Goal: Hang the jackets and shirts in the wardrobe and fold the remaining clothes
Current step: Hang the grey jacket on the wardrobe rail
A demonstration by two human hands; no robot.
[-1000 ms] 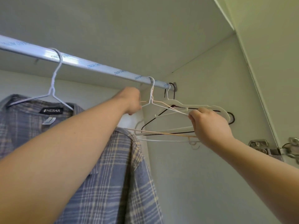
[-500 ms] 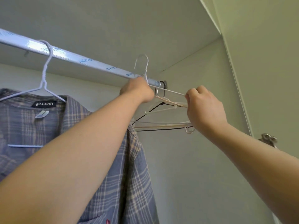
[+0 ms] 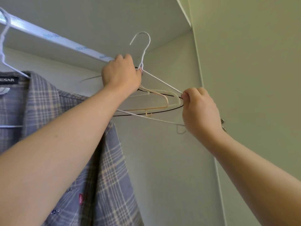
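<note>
A white wire hanger [image 3: 160,81] is off the wardrobe rail [image 3: 53,39], its hook in the air above my hands. My left hand [image 3: 121,74] grips it at the neck, just below the hook. My right hand [image 3: 199,110] pinches its right shoulder end. Behind it, a cream plastic hanger [image 3: 160,99] and a black wire hanger [image 3: 147,113] hang at the rail's right end. A blue-grey plaid shirt [image 3: 101,168] hangs on another white hanger [image 3: 3,39] at the left, partly behind my left forearm.
The wardrobe's side wall [image 3: 171,160] stands just right of the hangers, with its ceiling [image 3: 97,17] close above the rail. A metal door hinge [image 3: 223,125] shows beside my right wrist. The door frame [image 3: 244,79] fills the right side.
The white wire hanger came up off the rail, and both my hands carried it up and toward me. The view also shifted to the right.
</note>
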